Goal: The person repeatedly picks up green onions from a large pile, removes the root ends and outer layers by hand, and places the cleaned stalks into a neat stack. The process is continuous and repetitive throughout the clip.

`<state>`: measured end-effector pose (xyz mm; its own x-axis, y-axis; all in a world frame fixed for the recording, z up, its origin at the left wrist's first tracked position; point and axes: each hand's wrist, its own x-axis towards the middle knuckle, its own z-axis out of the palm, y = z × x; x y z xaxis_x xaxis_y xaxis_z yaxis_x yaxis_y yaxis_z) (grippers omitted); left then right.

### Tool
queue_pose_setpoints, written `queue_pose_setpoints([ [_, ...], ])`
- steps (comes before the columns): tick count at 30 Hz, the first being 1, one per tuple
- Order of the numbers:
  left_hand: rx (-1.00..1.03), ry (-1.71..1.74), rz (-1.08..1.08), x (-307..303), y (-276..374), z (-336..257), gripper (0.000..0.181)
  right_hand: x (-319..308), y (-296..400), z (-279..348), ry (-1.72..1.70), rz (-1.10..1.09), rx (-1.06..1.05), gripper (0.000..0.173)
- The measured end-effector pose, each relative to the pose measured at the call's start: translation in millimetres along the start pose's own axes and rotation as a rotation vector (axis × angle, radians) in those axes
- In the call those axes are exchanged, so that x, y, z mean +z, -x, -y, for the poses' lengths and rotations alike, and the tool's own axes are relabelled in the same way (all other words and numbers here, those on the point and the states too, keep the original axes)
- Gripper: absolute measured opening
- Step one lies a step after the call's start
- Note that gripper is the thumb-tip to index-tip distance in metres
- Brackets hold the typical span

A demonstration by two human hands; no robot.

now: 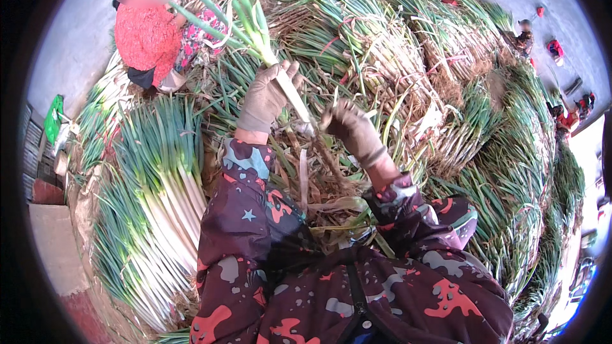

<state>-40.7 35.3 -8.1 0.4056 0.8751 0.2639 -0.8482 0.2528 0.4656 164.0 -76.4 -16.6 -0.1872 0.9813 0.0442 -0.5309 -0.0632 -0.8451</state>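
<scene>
My left hand, in a tan glove, grips a large green onion by its white shaft. The onion slants across the view, its green leaves fanning out at the top and its lower end pointing down to the right. Curled fingers of my gloved right hand are close beside that lower end; whether they pinch anything is unclear. Beneath both hands lie dry, stripped onion leaves. On my left, cleaned green onions with white shafts are laid side by side, a row of thinner ones nearer me.
Bundles of untrimmed onions are heaped ahead, and more piles run along my right. A person in a red top is close by at upper left. Other people are farther off to the right. A green bag is at far left.
</scene>
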Motion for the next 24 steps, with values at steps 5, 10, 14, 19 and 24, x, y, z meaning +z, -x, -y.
queue_pose_setpoints([
  [5,-0.048,0.003,-0.088,1.1,-1.4,9.8,0.012,-21.5,0.4,-0.2,0.688,-0.061,0.163,0.015],
  [10,0.053,-0.006,-0.089,7.7,-3.6,22.8,0.016,18.2,-38.4,2.0,0.645,-0.107,-0.264,0.027],
  [14,0.031,-0.109,-0.125,23.0,-3.2,29.8,0.022,26.9,-57.5,-10.2,0.639,-0.175,-0.265,0.016],
  [19,0.037,0.017,-0.019,18.8,-2.8,27.8,0.019,20.8,-50.3,-6.9,0.441,-0.197,-0.173,0.009],
  [24,-0.015,0.098,-0.067,12.4,-6.3,21.9,0.010,13.3,-46.2,-11.5,-0.266,-0.270,-0.034,0.016],
])
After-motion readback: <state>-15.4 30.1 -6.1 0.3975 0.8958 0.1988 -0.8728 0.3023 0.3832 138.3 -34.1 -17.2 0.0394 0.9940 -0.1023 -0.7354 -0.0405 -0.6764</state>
